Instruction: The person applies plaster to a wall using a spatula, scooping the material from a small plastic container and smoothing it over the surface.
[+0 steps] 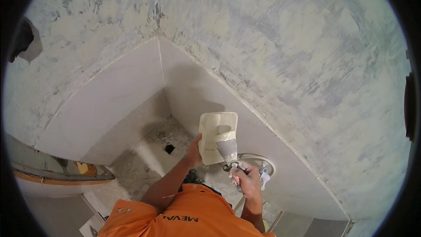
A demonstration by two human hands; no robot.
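Note:
My left hand (194, 151) is closed on the left edge of a cream rectangular plastic tub (205, 138) with rounded corners, tilted so its inside shows. Pale putty lies in the tub. My right hand (249, 181) grips the handle of a putty knife (227, 151), its wide grey blade pointing up over the tub's right side. A band of putty (226, 136) coats the blade's tip. Whether the blade touches the tub cannot be made out. Two walls meet in a corner ahead, their upper parts (298, 57) patchy with pale and grey coating.
Smooth pale panels (188, 79) cover the lower walls. Right of my right hand is a round white fitting (272, 165) with a small white and blue piece (264, 177). The dusty floor has a dark hole (169, 149). A ledge with an orange edge (57, 180) curves at left.

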